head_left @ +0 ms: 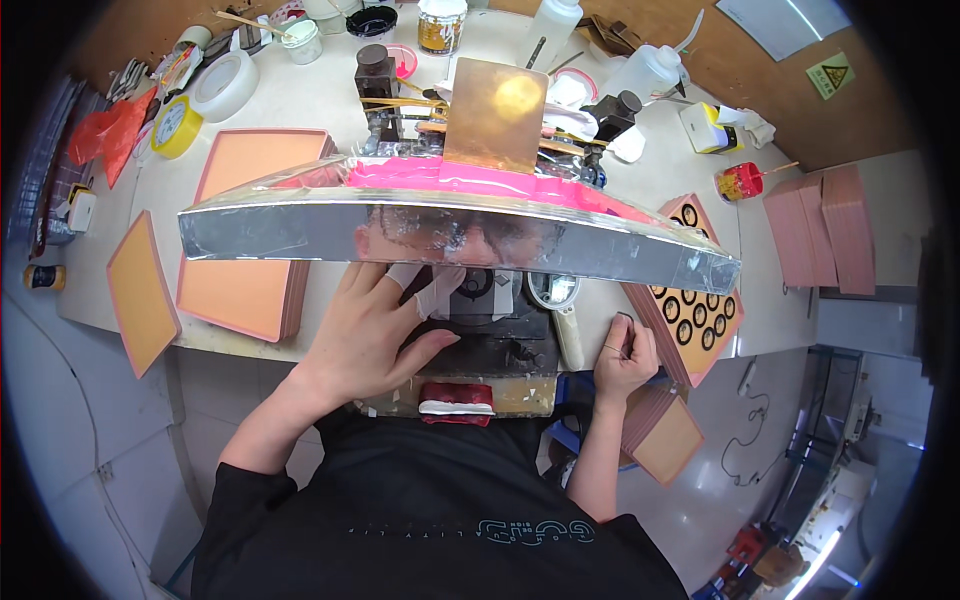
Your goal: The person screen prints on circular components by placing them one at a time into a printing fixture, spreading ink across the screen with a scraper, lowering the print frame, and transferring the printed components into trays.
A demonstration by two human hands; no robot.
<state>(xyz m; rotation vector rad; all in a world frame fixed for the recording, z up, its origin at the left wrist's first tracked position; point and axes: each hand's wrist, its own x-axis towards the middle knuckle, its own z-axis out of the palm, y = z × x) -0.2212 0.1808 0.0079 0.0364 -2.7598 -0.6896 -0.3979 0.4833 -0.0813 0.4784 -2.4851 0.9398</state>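
My left hand (372, 340) reaches under a tilted metal screen frame (330, 228), its fingers stretched out and thumb apart. White wraps cover two of its fingers; the fingertips lie near a dark round piece (477, 284) on the black base (500, 345) and are partly hidden. My right hand (627, 358) is closed beside a tray (690, 335) of black rings, with the dark edge of a small piece (626, 317) between its fingers. Pink ink (460, 175) lies along the frame, and a brownish metal plate (497, 115) stands upright in it.
A magnifier with a pale handle (568, 335) lies right of the base. Stacked orange trays (240, 290) stand at left, one loose tray (145, 290) leaning by the edge. Tape rolls (225, 85), ink pots (440, 30) and squeeze bottles (645, 72) line the back.
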